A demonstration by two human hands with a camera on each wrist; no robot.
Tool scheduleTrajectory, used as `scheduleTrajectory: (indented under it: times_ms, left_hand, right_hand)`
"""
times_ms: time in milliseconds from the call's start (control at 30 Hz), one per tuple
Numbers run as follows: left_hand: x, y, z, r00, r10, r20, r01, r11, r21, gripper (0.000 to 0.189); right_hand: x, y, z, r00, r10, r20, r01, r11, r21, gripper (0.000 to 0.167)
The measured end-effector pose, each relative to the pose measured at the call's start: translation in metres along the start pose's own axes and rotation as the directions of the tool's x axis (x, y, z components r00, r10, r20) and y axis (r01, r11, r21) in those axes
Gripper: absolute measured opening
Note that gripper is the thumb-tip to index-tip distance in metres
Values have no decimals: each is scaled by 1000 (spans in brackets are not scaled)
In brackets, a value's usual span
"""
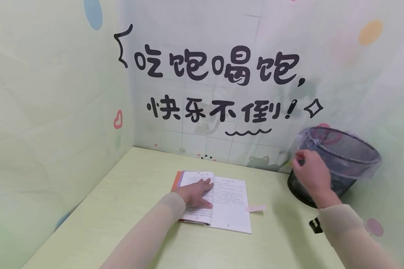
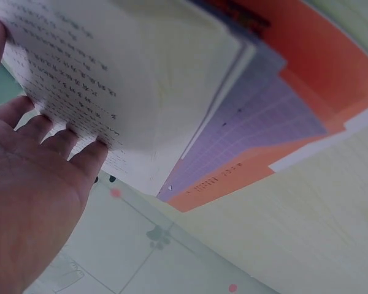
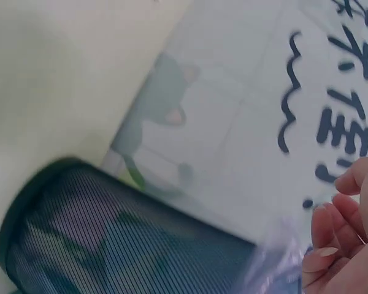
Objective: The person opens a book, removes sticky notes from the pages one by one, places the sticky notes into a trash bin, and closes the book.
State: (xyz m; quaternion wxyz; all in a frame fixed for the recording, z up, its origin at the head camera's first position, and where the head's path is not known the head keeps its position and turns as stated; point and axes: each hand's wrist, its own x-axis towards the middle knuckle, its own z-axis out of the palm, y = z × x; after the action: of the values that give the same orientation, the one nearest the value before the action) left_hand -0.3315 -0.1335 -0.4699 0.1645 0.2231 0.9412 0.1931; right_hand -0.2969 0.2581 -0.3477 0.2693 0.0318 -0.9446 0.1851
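An open book (image 1: pixel 230 209) lies on the table, with printed pages and an orange and purple cover edge on its left. My left hand (image 1: pixel 198 193) rests on the left page, fingers spread toward the spine; the left wrist view shows its fingertips against the printed page (image 2: pixel 67 86). A pink paper strip (image 1: pixel 256 208) sticks out from the right page's edge. My right hand (image 1: pixel 312 173) is raised in front of the bin (image 1: pixel 336 183), its fingers loosely curled. Nothing shows between those fingers (image 3: pixel 349 214) in the right wrist view.
The dark mesh bin (image 3: pixel 129 239) stands at the table's back right, its rim lined with a translucent purple bag (image 1: pixel 367 168). Printed wall sheets (image 1: pixel 208 86) enclose the back and sides. A small black object (image 1: pixel 315 225) shows beside my right sleeve.
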Motion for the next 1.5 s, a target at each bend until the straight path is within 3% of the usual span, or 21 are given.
scheduleTrajectory:
  times_ms: [167,367,633,767,933,1200,1500]
  left_hand:
    - [-1,1,0,1000,6,-2,-6,1000,-7,96]
    - [-1,1,0,1000,10,-2,-10,1000,-4,95]
    - [-2,3,0,1000,4,-3,-4,1000,10,95]
    - [-1,3,0,1000,3,-3,-3,1000,6,95]
    - [-1,2,1,1000,10,-1,-10,1000,4,95]
    - [-2,2,0,1000,13,0,-13,1000,-3,95]
    - [-3,3,-1,1000,12,4,-12,1000,-18,95]
  right_hand:
    - [-20,-18,37,988,-43,148,44,999,-2,35]
    - [-43,-26,74,956,-67,284,72,997,-6,29]
    - [-65,-26,103,846,-89,525,101,995,6,17]
    - [-72,-27,110,813,-65,578,94,995,-21,12]
    - [-77,-27,114,807,-69,587,113,993,-39,4]
    - [-82,-23,114,817,-120,564,161,987,-23,11]
    - [-84,-24,109,810,-109,577,146,989,-18,14]
